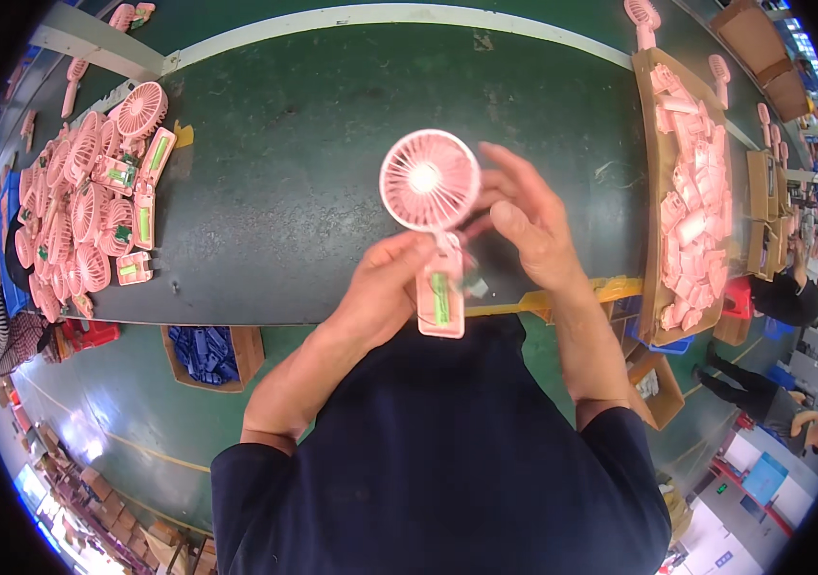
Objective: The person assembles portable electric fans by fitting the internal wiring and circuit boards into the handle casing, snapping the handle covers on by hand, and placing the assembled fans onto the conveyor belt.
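In the middle, a pink handheld fan (429,182) is held upright above the table's near edge. Its handle is uncovered, and a green battery (440,297) shows inside. My left hand (385,283) grips the fan at the neck and upper handle, thumb on top. On the fan's right side is my right hand (531,216), its fingers apart and slightly blurred; I see nothing held in it. A small pale blurred piece (475,286) shows beside the handle, too smeared to name.
A heap of pink fans (83,211), several with uncovered handles, lies at the left of the dark green table (275,172). A cardboard box (651,287) of pink plastic parts (691,211) stands at the right. Below the table sits a box of blue parts (205,355). Other people are farther off.
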{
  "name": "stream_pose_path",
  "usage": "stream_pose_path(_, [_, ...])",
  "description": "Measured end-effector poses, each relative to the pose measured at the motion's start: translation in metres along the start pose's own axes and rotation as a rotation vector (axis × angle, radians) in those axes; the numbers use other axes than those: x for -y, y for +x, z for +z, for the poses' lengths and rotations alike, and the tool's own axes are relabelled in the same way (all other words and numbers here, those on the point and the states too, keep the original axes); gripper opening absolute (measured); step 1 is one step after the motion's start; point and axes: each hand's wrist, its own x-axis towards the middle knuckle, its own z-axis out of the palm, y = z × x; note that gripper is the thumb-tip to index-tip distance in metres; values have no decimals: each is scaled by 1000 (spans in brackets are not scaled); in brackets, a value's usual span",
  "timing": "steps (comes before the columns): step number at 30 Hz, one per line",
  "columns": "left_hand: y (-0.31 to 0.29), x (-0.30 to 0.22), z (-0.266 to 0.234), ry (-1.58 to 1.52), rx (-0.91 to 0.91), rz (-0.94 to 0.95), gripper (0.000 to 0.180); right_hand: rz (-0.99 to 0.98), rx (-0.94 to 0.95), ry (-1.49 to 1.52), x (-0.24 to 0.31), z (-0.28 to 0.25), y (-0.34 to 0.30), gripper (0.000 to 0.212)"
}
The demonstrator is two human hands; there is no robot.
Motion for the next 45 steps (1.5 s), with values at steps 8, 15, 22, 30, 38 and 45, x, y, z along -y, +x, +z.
stream_pose_path(8, [3, -5, -2, -155, -89, -41, 37, -693, -5, -943, -23, 0, -27, 48])
stream_pose_path(15, [2, 9, 5, -37, -72, -29, 33, -980, 96, -1180, -10, 0, -22, 38])
stream_pose_path(22, [3, 21, 3, 293, -113, 125, 31, -1111, 138, -1170, -6, -4, -20, 37])
stream_pose_path(30, [12, 7, 1, 387, -48, 251, 30, -1021, 240, -1188, -10, -10, -31, 29])
stream_pose_path(38, [16, 4, -11, 217, -86, -56, 35, -707, 206, -1228, -16, -4, -34, 24])
stream_pose_path(45, [20, 1, -13, 204, -50, -112, 37, -548, 155, -1174, -12, -2, -30, 12])
